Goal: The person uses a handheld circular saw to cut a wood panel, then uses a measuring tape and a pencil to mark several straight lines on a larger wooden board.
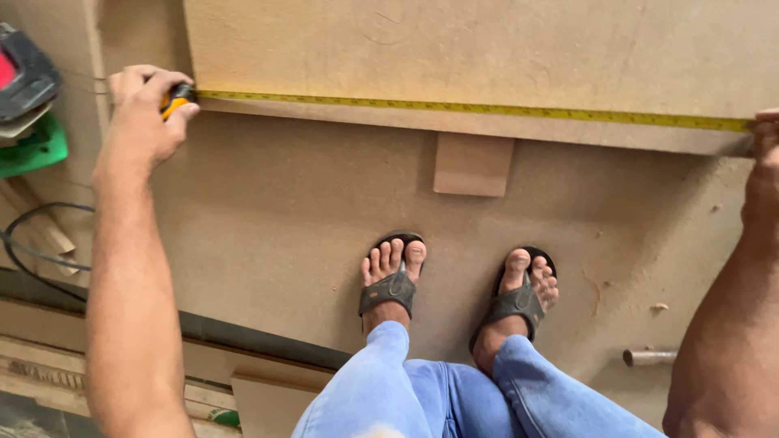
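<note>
Closest to you are your knees in pale blue jeans and your two feet in dark sandals, planted on the lower board, which is dusted with sawdust. A short metal tube lies on that board near your right forearm, and a small wood block sits just ahead of your toes, tucked under the edge of the upper board.

Further out, the yellow tape runs along that upper board's near edge, stretched between your hands. Your left hand has its fingers curled tight around the tape case at the board's left end. Your right hand is at the frame's edge; its fingertips seem to press the tape's far end down at the right end of the board, but how the fingers are set I cannot tell, since most of the hand is out of view.

What could go wrong, as I judge it: the blade looks slightly slanted to the edge, so a reading could come out long. If your right fingertips slip, the blade would likely snap back toward your left hand. The loose tube could roll underfoot if you shift your stance. A black cable and a green tool lie off to the left, well apart from the tape.
</note>
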